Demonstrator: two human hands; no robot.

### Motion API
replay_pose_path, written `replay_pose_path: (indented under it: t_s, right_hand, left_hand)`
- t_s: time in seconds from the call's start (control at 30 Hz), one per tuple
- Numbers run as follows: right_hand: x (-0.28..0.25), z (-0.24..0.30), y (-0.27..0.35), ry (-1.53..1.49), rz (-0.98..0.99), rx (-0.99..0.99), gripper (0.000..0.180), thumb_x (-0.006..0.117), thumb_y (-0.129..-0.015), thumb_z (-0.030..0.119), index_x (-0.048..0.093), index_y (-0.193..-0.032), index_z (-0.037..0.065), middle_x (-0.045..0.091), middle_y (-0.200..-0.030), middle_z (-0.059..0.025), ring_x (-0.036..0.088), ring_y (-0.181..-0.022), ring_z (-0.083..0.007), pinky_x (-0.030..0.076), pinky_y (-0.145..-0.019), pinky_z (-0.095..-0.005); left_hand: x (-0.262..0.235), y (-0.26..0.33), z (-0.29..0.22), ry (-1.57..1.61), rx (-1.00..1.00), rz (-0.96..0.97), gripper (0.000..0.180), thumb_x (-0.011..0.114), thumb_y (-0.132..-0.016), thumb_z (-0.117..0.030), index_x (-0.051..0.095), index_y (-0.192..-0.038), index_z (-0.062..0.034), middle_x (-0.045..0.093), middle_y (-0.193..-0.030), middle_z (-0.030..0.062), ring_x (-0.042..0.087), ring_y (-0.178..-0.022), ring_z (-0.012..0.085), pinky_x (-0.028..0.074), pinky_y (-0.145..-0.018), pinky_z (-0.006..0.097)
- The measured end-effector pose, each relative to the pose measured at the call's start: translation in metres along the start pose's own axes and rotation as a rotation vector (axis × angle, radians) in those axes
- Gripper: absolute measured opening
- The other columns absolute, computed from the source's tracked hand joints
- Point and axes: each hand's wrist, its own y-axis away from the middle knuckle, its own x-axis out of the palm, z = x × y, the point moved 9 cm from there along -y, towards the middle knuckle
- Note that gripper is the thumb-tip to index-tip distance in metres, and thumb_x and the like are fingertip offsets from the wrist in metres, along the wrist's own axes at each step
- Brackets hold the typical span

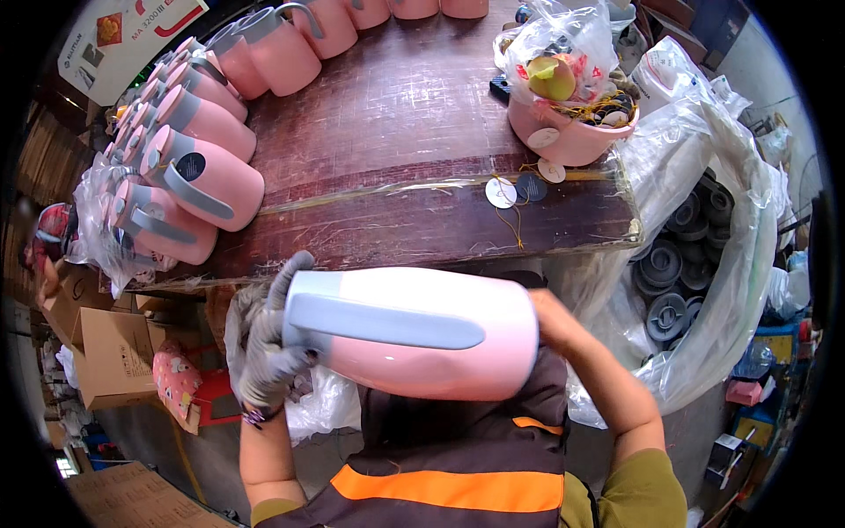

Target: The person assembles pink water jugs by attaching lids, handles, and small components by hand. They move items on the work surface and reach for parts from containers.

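A large pink jug (431, 370) lies on its side in the air in front of my chest, its long grey handle (387, 322) facing up. My left hand (271, 339), in a grey glove, is closed around the grey top end of the jug. At the other end my right hand (549, 319) holds the jug by its base; its fingers are hidden behind the jug. Beyond, on the dark red table (352, 132), round paper tags (501, 192) on yellow strings lie near the front edge.
Rows of pink jugs (207, 176) line the table's left side and far edge. A pink tub (563, 136) of strung tags stands at the right, a fruit (551, 79) on top. Grey lids (666, 264) fill a clear plastic bag on the right. Cardboard boxes (110, 352) stand left.
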Motion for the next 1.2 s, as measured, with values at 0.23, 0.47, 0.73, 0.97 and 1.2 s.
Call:
replay_pose_path:
  t_s: [0.23, 0.47, 0.73, 0.97, 1.2]
  right_hand:
    - [-0.059, 0.166, -0.04, 1.19, -0.717, -0.684, 0.031, 0.065, -0.084, 0.026, 0.064, -0.108, 0.007, 0.063, -0.108, -0.0149, 0.062, -0.097, -0.0333, 0.048, -0.085, -0.0419]
    - [-0.093, 0.159, -0.087, 1.245, -0.579, -0.241, 0.054, 0.077, -0.069, 0.036, 0.06, -0.111, 0.006, 0.051, -0.123, -0.0172, 0.053, -0.113, -0.0337, 0.045, -0.092, -0.0433]
    - [-0.044, 0.179, -0.044, 1.333, -0.758, -0.705, 0.042, 0.078, -0.071, 0.03, 0.064, -0.102, 0.005, 0.056, -0.115, -0.0153, 0.06, -0.095, -0.0337, 0.047, -0.085, -0.0405]
    - [0.004, 0.128, -0.035, 1.598, -0.604, -0.809, 0.064, 0.059, -0.083, 0.056, 0.059, -0.126, 0.008, 0.032, -0.15, -0.0172, 0.027, -0.14, -0.0313, 0.022, -0.112, -0.0445]
    - [0.042, 0.103, -0.005, 1.658, -0.393, -1.017, 0.051, 0.069, -0.077, 0.038, 0.061, -0.119, 0.011, 0.047, -0.14, -0.0103, 0.039, -0.134, -0.0255, 0.027, -0.109, -0.0404]
  left_hand:
    - [0.046, -0.053, 0.022, -0.146, 0.108, 0.444, 0.047, 0.059, -0.083, -0.046, 0.07, -0.07, -0.0017, 0.056, -0.129, 0.0192, 0.041, -0.128, 0.0379, 0.027, -0.108, 0.049]
    - [0.118, -0.06, 0.068, -0.408, 0.152, 0.518, 0.044, 0.058, -0.087, -0.047, 0.073, -0.091, -0.0061, 0.055, -0.131, 0.013, 0.037, -0.133, 0.0321, 0.027, -0.109, 0.046]
    - [0.116, -0.055, 0.12, 0.288, -0.223, 0.281, 0.035, 0.055, -0.096, -0.029, 0.067, -0.098, 0.0037, 0.055, -0.126, 0.0124, 0.052, -0.112, 0.0151, 0.039, -0.097, 0.031]
    - [0.11, -0.049, 0.135, 0.15, -0.231, 0.165, 0.041, 0.047, -0.1, -0.036, 0.059, -0.116, 0.0005, 0.065, -0.089, 0.0018, 0.058, -0.088, 0.0093, 0.044, -0.086, 0.025]
    - [0.085, -0.039, 0.121, -0.109, -0.026, -0.056, 0.032, 0.051, -0.097, -0.025, 0.06, -0.113, 0.0007, 0.064, -0.108, 0.0145, 0.059, -0.105, 0.0225, 0.044, -0.095, 0.034]
